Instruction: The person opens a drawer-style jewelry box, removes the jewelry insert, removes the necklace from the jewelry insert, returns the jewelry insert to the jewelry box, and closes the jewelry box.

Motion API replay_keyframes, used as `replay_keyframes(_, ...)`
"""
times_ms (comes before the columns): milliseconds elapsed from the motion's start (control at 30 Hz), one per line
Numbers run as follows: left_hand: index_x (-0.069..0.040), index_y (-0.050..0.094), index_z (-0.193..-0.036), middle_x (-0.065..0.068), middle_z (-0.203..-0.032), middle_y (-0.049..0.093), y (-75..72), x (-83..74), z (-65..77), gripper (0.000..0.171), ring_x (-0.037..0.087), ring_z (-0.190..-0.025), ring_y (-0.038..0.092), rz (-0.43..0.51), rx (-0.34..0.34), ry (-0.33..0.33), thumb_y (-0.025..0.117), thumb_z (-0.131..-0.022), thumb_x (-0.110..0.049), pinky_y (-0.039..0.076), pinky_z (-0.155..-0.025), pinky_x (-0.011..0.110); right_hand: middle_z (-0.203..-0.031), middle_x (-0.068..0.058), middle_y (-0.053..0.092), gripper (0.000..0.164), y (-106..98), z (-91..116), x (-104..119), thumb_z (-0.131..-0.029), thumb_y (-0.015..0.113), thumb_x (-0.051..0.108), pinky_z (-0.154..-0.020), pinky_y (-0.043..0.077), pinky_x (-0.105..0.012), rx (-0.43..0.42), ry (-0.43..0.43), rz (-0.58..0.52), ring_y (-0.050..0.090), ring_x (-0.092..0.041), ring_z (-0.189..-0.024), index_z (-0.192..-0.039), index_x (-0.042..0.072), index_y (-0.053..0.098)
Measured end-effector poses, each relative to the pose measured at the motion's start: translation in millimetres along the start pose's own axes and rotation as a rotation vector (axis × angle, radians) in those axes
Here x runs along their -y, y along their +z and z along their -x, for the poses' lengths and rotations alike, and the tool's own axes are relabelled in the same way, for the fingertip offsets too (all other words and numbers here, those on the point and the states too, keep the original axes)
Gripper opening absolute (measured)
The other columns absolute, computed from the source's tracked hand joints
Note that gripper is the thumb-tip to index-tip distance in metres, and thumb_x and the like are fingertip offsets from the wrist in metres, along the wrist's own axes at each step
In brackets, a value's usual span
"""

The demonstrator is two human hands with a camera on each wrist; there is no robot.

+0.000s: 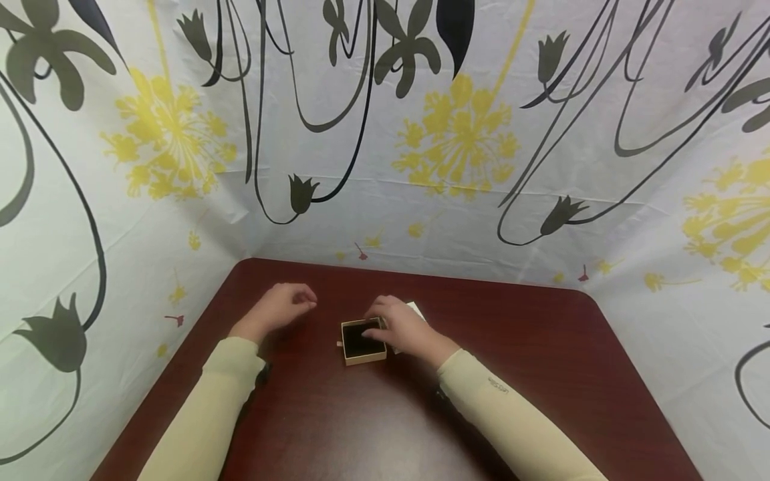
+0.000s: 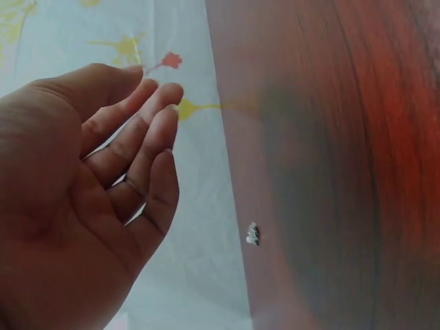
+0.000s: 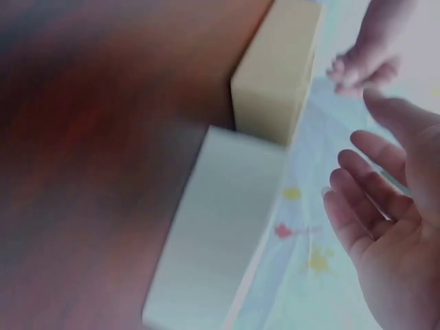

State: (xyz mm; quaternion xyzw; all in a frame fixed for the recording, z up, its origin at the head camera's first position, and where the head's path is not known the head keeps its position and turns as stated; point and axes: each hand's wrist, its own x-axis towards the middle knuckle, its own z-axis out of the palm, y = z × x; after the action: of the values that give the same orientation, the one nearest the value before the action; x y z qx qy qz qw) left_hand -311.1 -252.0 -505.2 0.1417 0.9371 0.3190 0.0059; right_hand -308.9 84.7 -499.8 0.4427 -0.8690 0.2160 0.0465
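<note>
Fingers (image 2: 163, 180) curve loosely, holding nothing, on my left hand (image 1: 281, 306) and right hand (image 1: 404, 326), the latter over the open box (image 1: 356, 346) left of the white box (image 3: 216, 227), probably light, stiff card I'd pinch by opposite walls.

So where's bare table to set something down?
Bare: table between the right sleeve and the right edge; also the near middle, between that sleeve and the left sleeve. Crowded: mid-table, open box and white box under the right hand.
</note>
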Motion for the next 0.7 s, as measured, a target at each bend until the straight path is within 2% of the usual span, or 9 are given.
replay_keyframes(100, -0.016, 0.079, -0.115, -0.001, -0.106, 0.076, 1.0, -5.2, 4.6, 0.011, 0.022, -0.101, 0.072, -0.005, 0.035, 0.006, 0.075, -0.107, -0.022, 0.057, -0.097, 0.052, -0.129, -0.006, 0.07, 0.042, -10.0, 7.5, -10.1, -0.099, 0.087, 0.036, -0.106, 0.054, -0.045, 0.027, 0.039, -0.017, 0.063, -0.025, -0.124, -0.131, 0.009, 0.078)
replay_keyframes(200, -0.015, 0.078, -0.115, -0.004, -0.104, 0.076, 4.8, -10.2, 9.7, 0.011, 0.018, -0.099, 0.071, 0.004, 0.07, 0.013, 0.074, -0.107, -0.022, 0.057, -0.096, 0.051, -0.14, -0.006, 0.067, 0.055, -14.8, 17.4, -21.9, -0.097, 0.088, 0.041, -0.103, 0.055, -0.045, 0.059, 0.065, -0.003, 0.059, -0.025, -0.131, -0.141, 0.013, 0.073)
replay_keyframes(367, -0.013, 0.078, -0.117, -0.006, -0.102, 0.075, 11.7, -19.0, 17.9, 0.013, 0.015, -0.097, 0.07, 0.034, 0.135, 0.016, 0.075, -0.106, -0.019, 0.059, -0.09, 0.045, -0.154, -0.012, 0.062, 0.073, -18.5, 30.6, -36.1, -0.088, 0.097, 0.038, -0.106, 0.053, -0.051, 0.1, 0.047, 0.021, 0.056, -0.034, -0.141, -0.15, 0.011, 0.069)
replay_keyframes(567, -0.01, 0.078, -0.119, -0.007, -0.1, 0.075, 21.6, -31.9, 22.3, 0.016, 0.012, -0.093, 0.069, 0.048, 0.205, 0.028, 0.077, -0.104, -0.014, 0.059, -0.084, 0.04, -0.16, -0.019, 0.058, 0.08, -20.4, 39.5, -47.0, -0.085, 0.099, 0.036, -0.116, 0.047, -0.056, 0.119, -0.015, 0.065, 0.054, -0.04, -0.147, -0.152, 0.007, 0.066)
replay_keyframes(700, -0.01, 0.077, -0.12, -0.007, -0.099, 0.075, 29.0, -38.0, 23.5, 0.018, 0.011, -0.093, 0.069, 0.046, 0.224, 0.034, 0.08, -0.103, -0.014, 0.06, -0.085, 0.041, -0.164, -0.019, 0.054, 0.08, -22.4, 41.2, -50.0, -0.087, 0.097, 0.037, -0.121, 0.042, -0.058, 0.154, -0.002, 0.068, 0.048, -0.043, -0.153, -0.154, 0.008, 0.065)
